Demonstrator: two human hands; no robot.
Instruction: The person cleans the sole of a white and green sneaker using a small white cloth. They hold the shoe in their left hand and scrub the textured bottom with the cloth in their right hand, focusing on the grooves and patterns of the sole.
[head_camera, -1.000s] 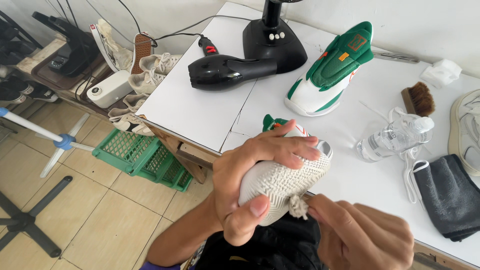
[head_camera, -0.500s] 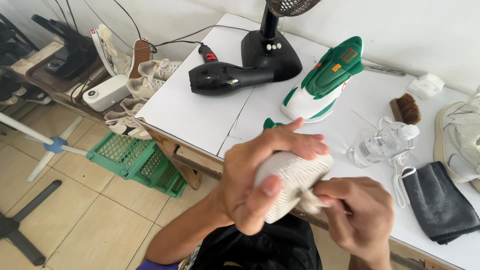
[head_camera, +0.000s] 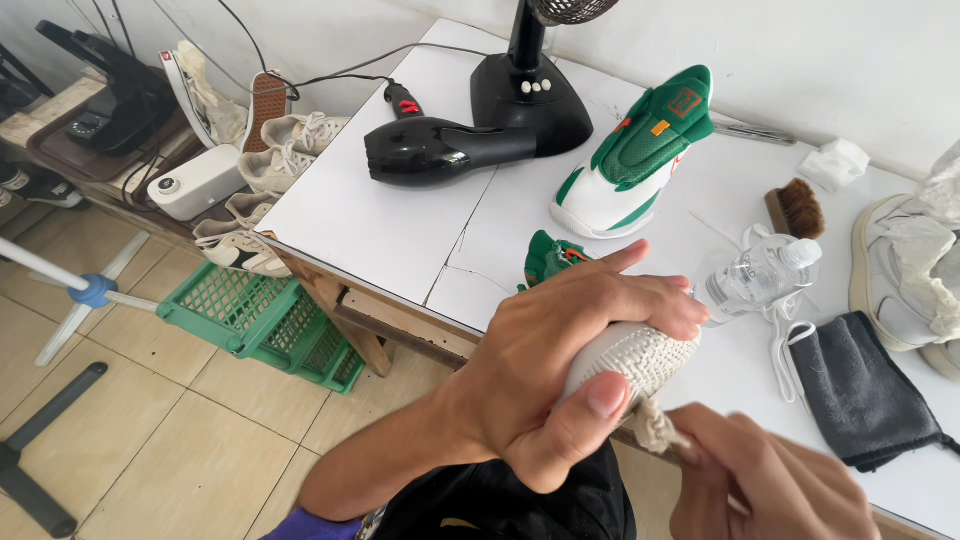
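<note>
Two hands share one shoe (head_camera: 640, 362): the left hand (head_camera: 560, 370) clamps it sole-up, steadying it. Just below, the right hand (head_camera: 770, 480) pinches a rag (head_camera: 655, 425) against its sole.

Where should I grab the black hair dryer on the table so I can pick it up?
Probably by its handle. The black hair dryer lies on its side on the white table, with the fat barrel pointing left and the slimmer part running right toward the fan base. Come down from above and wrap your fingers around that slim part; the barrel looks too wide for a small hand.
</note>
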